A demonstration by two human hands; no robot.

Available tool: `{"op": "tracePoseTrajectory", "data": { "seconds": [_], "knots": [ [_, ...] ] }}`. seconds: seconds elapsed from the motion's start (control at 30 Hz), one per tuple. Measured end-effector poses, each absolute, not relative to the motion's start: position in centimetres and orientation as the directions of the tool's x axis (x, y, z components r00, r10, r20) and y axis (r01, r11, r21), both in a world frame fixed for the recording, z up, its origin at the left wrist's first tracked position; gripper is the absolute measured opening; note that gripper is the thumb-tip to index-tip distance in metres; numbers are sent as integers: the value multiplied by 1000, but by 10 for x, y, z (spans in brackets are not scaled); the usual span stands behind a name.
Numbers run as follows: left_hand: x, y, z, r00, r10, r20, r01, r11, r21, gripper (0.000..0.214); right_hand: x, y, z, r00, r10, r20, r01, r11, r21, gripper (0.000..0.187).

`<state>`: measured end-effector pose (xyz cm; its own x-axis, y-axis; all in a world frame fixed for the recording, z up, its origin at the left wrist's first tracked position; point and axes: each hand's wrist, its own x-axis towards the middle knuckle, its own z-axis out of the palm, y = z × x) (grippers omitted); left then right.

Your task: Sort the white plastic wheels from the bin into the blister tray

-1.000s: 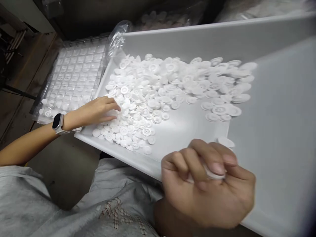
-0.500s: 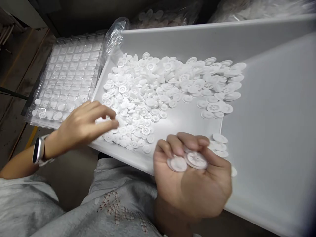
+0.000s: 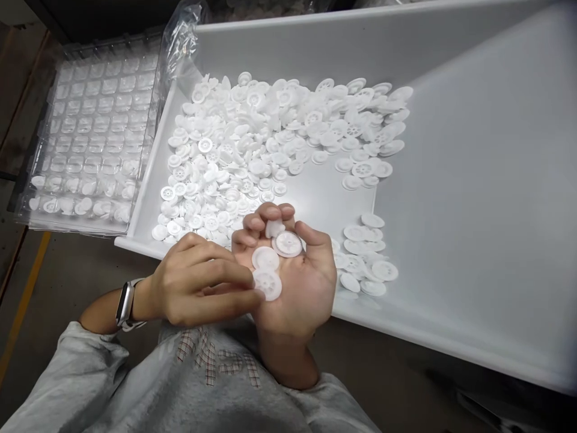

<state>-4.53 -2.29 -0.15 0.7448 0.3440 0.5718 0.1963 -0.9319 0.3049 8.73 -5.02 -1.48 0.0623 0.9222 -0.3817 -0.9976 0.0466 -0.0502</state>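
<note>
My right hand (image 3: 300, 288) is turned palm up and cupped, with several white plastic gears in it. One gear with a toothed rim (image 3: 287, 243) rests near the curled fingers, and a smooth-faced disc (image 3: 265, 258) lies in the palm. From the left, my left hand (image 3: 202, 279), wearing a wristband at the wrist, has its thumb and fingertips closed at the edge of a spoked white gear (image 3: 267, 285) over the right palm. Behind both hands, a heap of white gears (image 3: 252, 144) is spread in a large white tray (image 3: 433, 222).
To the left stands a stack of clear blister trays (image 3: 94, 123) with pockets; the rows nearest me hold white parts. Clear plastic film (image 3: 180, 39) bunches at the white tray's far left corner. A smaller group of gears (image 3: 367, 252) lies right of my hands.
My left hand has moved right, from above the heap to the right palm. The right hand has moved left and up, its fingers opening somewhat to show more gears. The view has shifted.
</note>
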Motion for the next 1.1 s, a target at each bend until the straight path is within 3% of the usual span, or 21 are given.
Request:
{"op": "tracePoseTrajectory", "data": {
  "seconds": [0.4,0.6,0.87,0.97,1.1],
  "knots": [
    [-48,-26,-4,759,300,578,218,-953,209,16,84,-52,-21,65,949,-308,-998,54,-44,12],
    [-59,-23,-12,653,312,690,291,-945,152,12,84,-53,-20,67,948,-312,-997,48,-68,11],
    [-61,-9,-1,671,365,645,424,-903,70,15,84,-56,-17,-18,970,-244,-994,-44,-102,32],
    [-59,-11,-7,668,383,638,430,-899,89,14,84,-56,-17,-7,963,-270,-989,-47,-142,36],
    [-59,-18,-12,627,481,613,444,-867,226,19,84,-55,-18,2,970,-243,-991,-31,-132,40]
  ]
}}
